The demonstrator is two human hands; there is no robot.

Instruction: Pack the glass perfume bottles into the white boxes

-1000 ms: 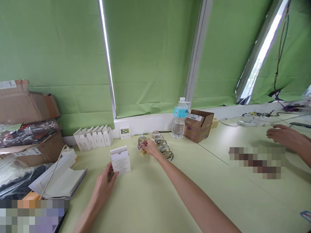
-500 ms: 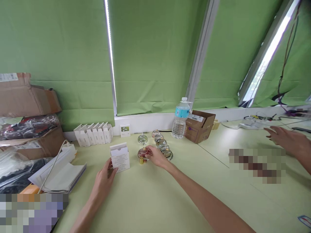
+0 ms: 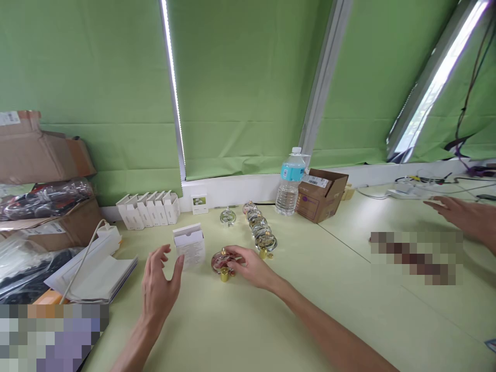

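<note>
The reddish round piece (image 3: 219,262) was at the middle of the table (image 3: 217,330), to the right of an upright white box (image 3: 192,249). The right hand (image 3: 250,266) grasped it, the thumb and fingers closed on its right side; whether its underside touched the tabletop could not be told. A gold cap (image 3: 224,275) showed at its front. The left hand (image 3: 160,281) was released, its fingers and thumb spread apart with nothing between them, just beside the white box, whose top stood uncovered.

Behind the piece sat a clear round piece (image 3: 228,217), and to its right a row of similar pieces (image 3: 259,225) ran back toward the wall. A line of white boxes (image 3: 149,213) stood at the back left. A water bottle (image 3: 289,192) stood beside a cardboard box (image 3: 320,199). Well apart, at the far right, was another person's hand (image 3: 467,217).
</note>
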